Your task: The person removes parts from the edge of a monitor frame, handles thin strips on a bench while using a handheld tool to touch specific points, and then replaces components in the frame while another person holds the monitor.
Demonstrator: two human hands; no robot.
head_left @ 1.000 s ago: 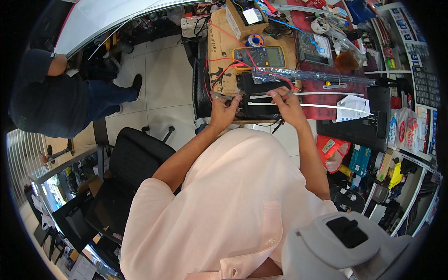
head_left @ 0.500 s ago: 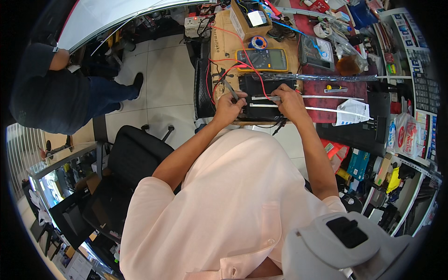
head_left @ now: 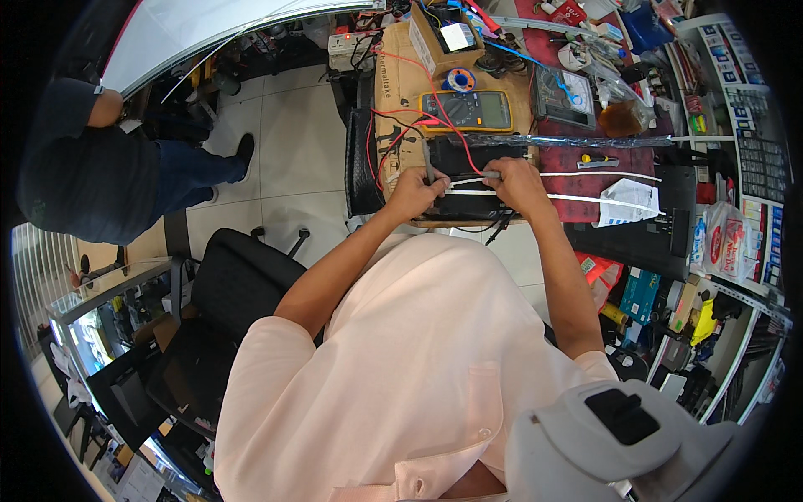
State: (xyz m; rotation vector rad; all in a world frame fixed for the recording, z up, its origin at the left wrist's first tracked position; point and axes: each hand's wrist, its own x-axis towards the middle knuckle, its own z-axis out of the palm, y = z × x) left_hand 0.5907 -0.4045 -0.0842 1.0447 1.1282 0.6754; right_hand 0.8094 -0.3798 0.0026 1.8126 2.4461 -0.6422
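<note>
Two narrow white strips lie side by side across the bench, the lower strip (head_left: 577, 198) and the upper strip (head_left: 595, 174). My left hand (head_left: 416, 192) is closed on a slim grey test probe (head_left: 429, 159) that stands nearly upright, by the strips' left ends. My right hand (head_left: 517, 184) pinches another grey test probe (head_left: 492, 175) just above the strips, where a red lead (head_left: 458, 132) ends. Beyond my hands lies a yellow-framed multimeter (head_left: 466, 110), with red and black leads running from its left side. My fingers hide the probe tips.
Behind the multimeter are a solder spool (head_left: 459, 79) and an open cardboard box (head_left: 443, 42). An analog meter (head_left: 563, 94) and a yellow-handled cutter (head_left: 597, 161) lie to the right. An office chair (head_left: 234, 293) and a standing person (head_left: 100, 167) are at the left.
My left hand has shifted slightly right and its probe has turned more upright. My right hand has moved a little left. The upper strip's right end has moved outward.
</note>
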